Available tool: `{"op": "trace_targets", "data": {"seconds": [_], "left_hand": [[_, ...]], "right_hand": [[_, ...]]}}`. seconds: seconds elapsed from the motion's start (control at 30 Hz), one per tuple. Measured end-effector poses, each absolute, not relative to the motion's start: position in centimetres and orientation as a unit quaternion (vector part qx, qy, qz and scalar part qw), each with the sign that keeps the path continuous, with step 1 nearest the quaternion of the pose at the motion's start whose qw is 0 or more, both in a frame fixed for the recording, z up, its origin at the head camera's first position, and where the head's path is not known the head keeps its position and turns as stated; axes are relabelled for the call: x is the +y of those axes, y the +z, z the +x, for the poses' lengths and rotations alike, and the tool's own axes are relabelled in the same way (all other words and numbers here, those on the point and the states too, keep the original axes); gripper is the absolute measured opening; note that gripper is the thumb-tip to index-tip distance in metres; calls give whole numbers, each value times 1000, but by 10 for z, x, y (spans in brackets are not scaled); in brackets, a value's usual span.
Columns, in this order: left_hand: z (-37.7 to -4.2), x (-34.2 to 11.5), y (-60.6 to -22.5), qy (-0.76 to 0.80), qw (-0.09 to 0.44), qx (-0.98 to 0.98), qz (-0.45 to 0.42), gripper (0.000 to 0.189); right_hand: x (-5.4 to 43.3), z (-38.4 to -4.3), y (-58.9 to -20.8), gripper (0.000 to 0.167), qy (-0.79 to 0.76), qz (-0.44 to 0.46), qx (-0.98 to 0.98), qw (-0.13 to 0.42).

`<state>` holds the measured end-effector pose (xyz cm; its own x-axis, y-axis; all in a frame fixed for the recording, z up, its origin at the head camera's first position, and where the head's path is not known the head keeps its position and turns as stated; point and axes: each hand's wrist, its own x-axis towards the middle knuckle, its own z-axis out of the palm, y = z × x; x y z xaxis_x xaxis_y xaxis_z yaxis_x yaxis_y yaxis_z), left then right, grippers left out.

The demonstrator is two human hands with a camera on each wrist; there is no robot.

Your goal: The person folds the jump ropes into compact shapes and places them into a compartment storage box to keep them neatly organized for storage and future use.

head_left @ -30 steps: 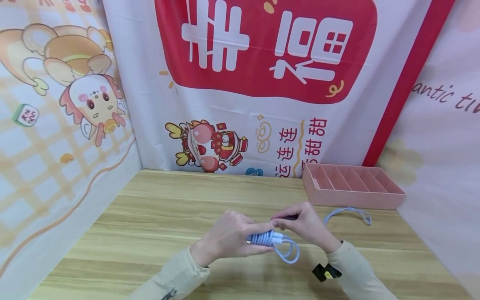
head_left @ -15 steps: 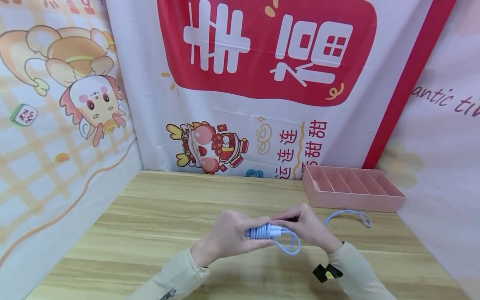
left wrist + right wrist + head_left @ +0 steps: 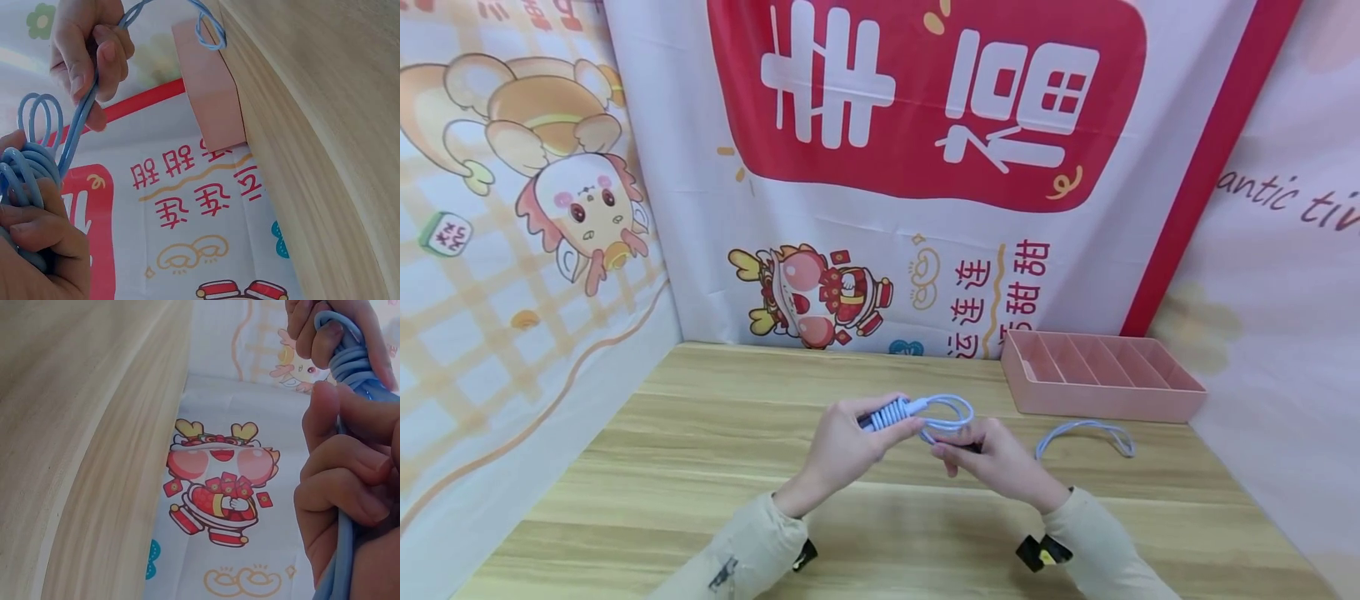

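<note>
A light-blue cable point(image 3: 891, 414) is wound into a tight bundle, which my left hand point(image 3: 841, 443) grips above the table. White connector-like ends point(image 3: 917, 406) stick out of the bundle, and small loops point(image 3: 951, 403) stand beyond them. My right hand point(image 3: 1003, 461) pinches a doubled strand point(image 3: 80, 119) that leads off the bundle. Something dark shows between the right fingers; I cannot tell whether it is an object or shadow. Past the right hand, the looped tail of the cable point(image 3: 1093, 423) reaches toward the pink box. Curled fingers hide part of the bundle in both wrist views.
A pink divided box point(image 3: 1105, 400) stands at the back right of the wooden table point(image 3: 700, 450). Behind the table hangs a printed red and white cloth point(image 3: 850, 208). Patterned cloth walls point(image 3: 512, 317) close off the sides.
My left hand has turned, so the bundle tilts upward and its loops point up and right. The right hand has dropped slightly below the loops, still pinching the strand.
</note>
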<state>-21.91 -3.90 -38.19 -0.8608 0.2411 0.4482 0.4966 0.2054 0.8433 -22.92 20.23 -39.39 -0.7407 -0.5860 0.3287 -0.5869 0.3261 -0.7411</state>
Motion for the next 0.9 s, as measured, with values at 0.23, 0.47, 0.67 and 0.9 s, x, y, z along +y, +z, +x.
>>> {"op": "trace_targets", "data": {"seconds": [0.23,0.47,0.67,0.9], "left_hand": [[-220,-40,-382,-578,113,-779,-216,44],[-220,-41,-382,-549,125,-799,-210,46],[-220,-42,-381,-520,137,-817,-207,51],[-221,-42,-384,-450,171,-849,-218,51]], "right_hand": [[196,-223,-390,21,441,411,-798,6],[188,-215,-386,20,428,428,-795,-27],[189,-215,-384,19,414,419,-807,-38],[192,-213,-380,17,377,404,-833,-38]]}}
